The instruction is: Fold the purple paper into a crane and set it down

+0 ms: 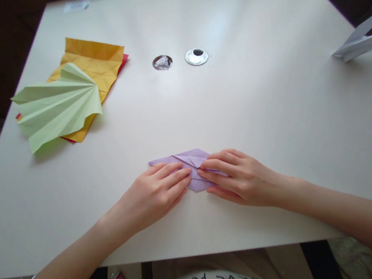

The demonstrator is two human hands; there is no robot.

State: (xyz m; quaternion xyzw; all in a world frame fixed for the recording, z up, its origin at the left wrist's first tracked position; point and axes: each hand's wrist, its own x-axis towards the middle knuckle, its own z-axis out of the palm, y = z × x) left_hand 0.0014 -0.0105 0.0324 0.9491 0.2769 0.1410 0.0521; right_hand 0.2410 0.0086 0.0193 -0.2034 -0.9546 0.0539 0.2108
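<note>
Both the left hand (158, 189) and right hand (235, 176) press flat, fingers together, on the purple paper (189, 164), seemingly part-folded with creases left.

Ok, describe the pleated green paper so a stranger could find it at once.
Start at the white table and go to its far left corner, where a stack of coloured sheets lies. On top of the yellow sheet rests the green paper fan. It alone is pale green and pleated into spreading ribs; the sheets beneath are flat.

Matt creased lilac paper (191, 160) lies on a smooth, faintly glossy table (236, 107) beside shiny metal ring (196, 56).
</note>
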